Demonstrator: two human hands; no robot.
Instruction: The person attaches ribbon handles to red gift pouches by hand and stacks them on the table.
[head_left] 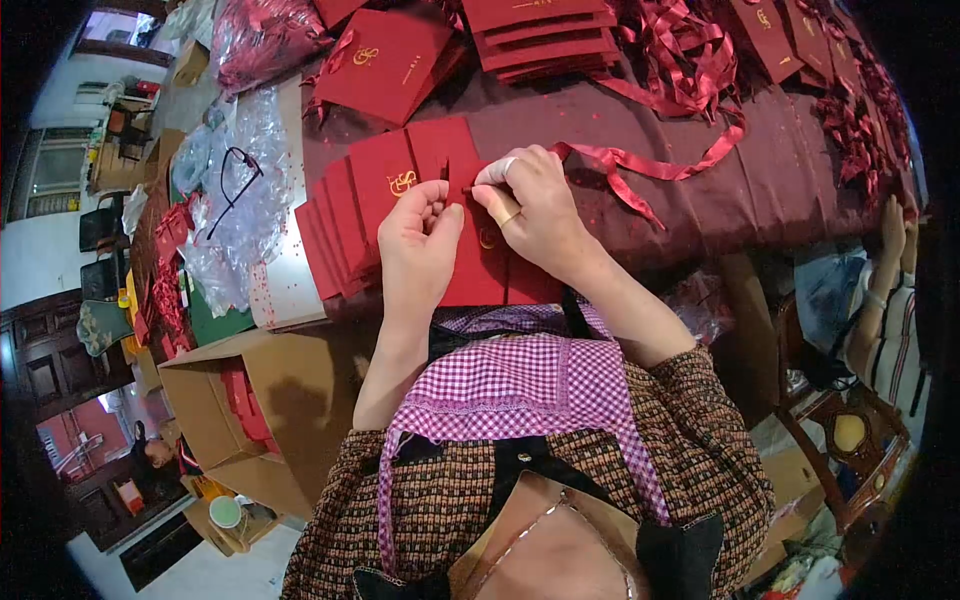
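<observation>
Both hands are over a red card sleeve with gold print [470,275] at the table's front edge. My left hand [423,225] has its fingers curled in a pinch at a thin dark strip near the sleeve's middle; what the fingertips hold is too small to tell. My right hand [528,200], with a ring and a white wrap on a finger, pinches the end of a red ribbon [650,163] that trails off to the right over the cloth. More red sleeves [345,215] lie fanned out left of my left hand.
Stacked red sleeves [545,40] and a heap of ribbon [690,50] lie farther back. Left are clear plastic [265,130], black glasses [235,185] and an open cardboard box [290,390]. A co-worker's arm [875,300] is at far right.
</observation>
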